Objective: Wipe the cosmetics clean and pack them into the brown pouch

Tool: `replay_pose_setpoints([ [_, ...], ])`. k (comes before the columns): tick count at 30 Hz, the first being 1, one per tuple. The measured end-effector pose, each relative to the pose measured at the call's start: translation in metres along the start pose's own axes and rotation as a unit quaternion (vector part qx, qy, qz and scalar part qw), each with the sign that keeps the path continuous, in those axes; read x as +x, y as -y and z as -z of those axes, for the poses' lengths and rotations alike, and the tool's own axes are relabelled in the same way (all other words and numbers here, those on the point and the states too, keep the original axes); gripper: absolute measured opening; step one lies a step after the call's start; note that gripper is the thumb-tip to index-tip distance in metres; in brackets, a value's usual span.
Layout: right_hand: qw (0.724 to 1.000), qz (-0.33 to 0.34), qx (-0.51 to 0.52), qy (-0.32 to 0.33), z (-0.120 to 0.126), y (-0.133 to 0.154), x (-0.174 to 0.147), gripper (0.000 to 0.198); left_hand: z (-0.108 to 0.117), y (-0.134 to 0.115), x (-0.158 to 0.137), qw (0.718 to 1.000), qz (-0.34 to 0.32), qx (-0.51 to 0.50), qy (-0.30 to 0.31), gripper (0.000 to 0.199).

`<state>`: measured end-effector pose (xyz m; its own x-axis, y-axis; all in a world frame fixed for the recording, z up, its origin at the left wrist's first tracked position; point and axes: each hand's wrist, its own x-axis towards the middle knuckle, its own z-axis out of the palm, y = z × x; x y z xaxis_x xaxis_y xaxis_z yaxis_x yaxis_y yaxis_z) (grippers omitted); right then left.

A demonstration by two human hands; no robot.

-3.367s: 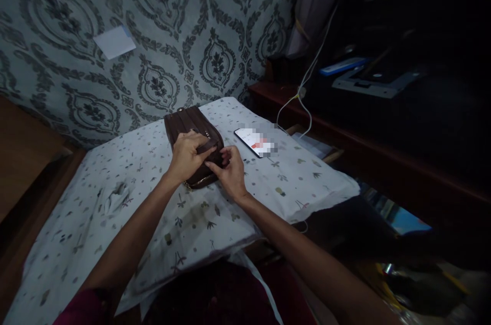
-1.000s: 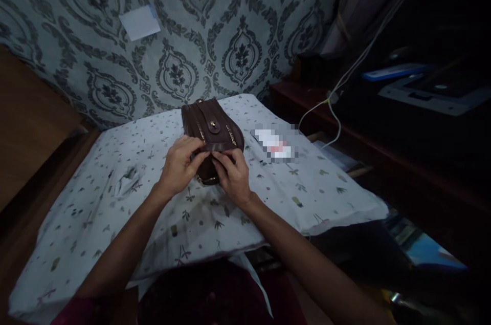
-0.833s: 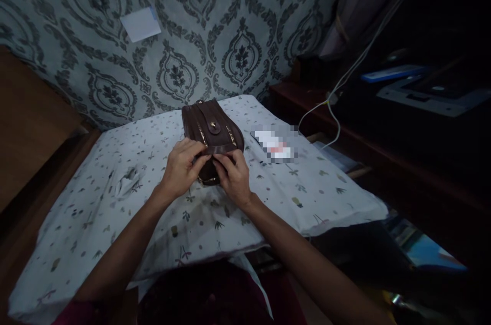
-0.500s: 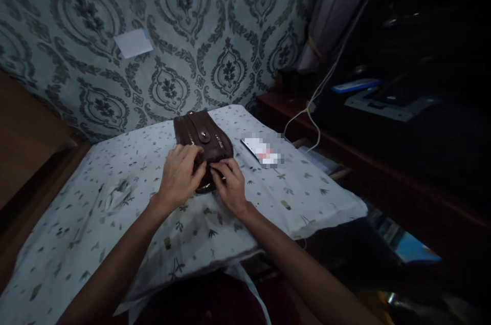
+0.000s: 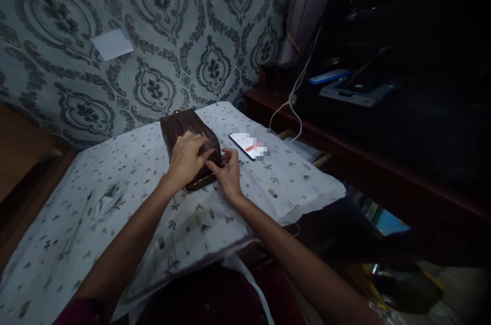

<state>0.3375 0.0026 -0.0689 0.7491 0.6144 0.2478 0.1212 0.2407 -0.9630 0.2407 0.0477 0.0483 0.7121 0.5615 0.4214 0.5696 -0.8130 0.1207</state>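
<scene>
Fingertips (image 5: 210, 152) of our left hand (image 5: 187, 158) press, curled, on top of the purse (image 5: 186, 133); our right hand (image 5: 229, 174) pinches its near end, fingers nearly closed. Purse: one, brown, lying on the cloth (image 5: 115, 202) mid-table. Phone (image 5: 245, 144): one, screen lit, just beside the purse on the right. Cable (image 5: 291, 110): one, white, trailing toward the shelf. Note (image 5: 112, 43): one, on the wall. Risk, in our judgement: a tug could slide the purse into the phone.

Bare cloth (image 5: 95, 222) left of purse (image 5: 180, 125); phone (image 5: 245, 145) just right.
</scene>
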Motion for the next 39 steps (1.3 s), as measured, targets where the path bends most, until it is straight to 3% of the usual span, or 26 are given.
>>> replay_pose_setpoints([
  [5,1.0,0.014,-0.015,0.023,0.0013,-0.0025,0.0005,0.059,-0.005,0.0054,0.0033,0.997,0.051,-0.045,-0.024,0.008],
  [16,0.998,0.029,-0.007,0.047,0.0027,0.0002,0.0001,0.05,-0.0048,0.0089,-0.0005,0.994,0.022,-0.105,-0.036,0.013],
  [39,0.999,0.027,-0.005,0.046,0.0012,-0.0023,0.0003,0.05,-0.0006,0.0071,-0.0039,0.998,-0.02,-0.044,0.028,0.015],
])
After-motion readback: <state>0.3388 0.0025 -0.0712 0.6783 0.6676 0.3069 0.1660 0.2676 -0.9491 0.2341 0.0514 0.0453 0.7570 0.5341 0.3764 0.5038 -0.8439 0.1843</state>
